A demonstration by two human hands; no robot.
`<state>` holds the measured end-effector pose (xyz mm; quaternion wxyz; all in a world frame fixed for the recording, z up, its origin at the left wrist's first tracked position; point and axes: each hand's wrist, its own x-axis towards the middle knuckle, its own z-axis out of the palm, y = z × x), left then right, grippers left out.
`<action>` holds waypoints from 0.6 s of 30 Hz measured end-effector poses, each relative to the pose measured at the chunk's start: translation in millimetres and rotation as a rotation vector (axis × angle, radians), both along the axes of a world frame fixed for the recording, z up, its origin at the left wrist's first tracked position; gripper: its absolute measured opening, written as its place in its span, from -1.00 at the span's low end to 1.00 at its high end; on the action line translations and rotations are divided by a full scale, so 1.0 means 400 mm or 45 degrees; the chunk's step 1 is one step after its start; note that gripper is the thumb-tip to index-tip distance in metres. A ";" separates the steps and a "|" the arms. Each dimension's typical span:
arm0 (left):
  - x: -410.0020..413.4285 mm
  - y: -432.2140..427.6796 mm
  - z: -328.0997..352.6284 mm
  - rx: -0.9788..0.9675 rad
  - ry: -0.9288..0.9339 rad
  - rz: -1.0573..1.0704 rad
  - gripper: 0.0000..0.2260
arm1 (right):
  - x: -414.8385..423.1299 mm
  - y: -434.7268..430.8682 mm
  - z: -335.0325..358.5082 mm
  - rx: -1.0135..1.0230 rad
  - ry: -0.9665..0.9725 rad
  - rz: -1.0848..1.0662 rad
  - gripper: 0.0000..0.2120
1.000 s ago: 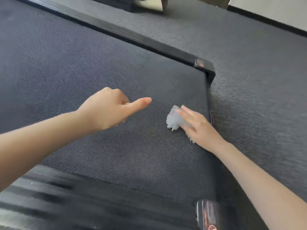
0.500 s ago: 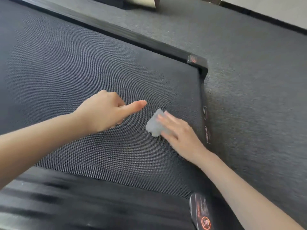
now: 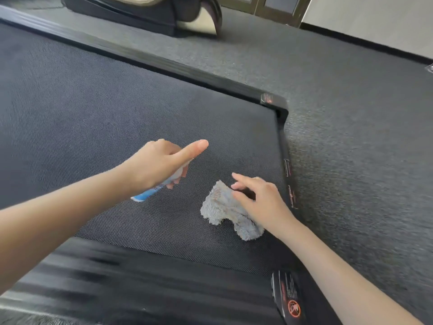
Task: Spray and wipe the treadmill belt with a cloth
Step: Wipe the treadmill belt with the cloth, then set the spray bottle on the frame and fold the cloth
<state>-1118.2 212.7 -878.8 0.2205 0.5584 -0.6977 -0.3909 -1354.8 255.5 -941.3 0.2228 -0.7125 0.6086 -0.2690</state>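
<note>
Left grip (image 3: 159,163) curled round spray bottle (image 3: 150,192); right grip (image 3: 260,198), fingers relaxed, rests on cloth (image 3: 220,205) on belt (image 3: 117,113).

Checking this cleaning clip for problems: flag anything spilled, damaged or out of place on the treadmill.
Nothing stands out. The belt shows no puddle or tear. The grey cloth lies bunched on it under the right hand, and the left hand holds a spray bottle over the belt.

left hand (image 3: 159,165) above treadmill belt (image 3: 93,118), fingers curled round spray bottle (image 3: 146,195), thumb straight. right hand (image 3: 260,200) lower, palm on cloth (image 3: 220,207), fingers loosely extended.
</note>
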 end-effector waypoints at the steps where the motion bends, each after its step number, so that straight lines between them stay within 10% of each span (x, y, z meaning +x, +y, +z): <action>1: 0.002 -0.001 0.003 0.002 0.011 -0.010 -0.13 | 0.002 -0.008 -0.001 0.006 0.054 -0.006 -0.66; 10: 0.014 -0.009 -0.013 -0.057 0.247 0.124 -0.65 | 0.023 -0.054 0.029 0.273 0.230 0.050 -0.84; 18: 0.026 -0.015 -0.001 -0.162 0.440 0.237 -0.77 | 0.013 -0.055 0.120 0.219 -0.112 -0.049 -0.85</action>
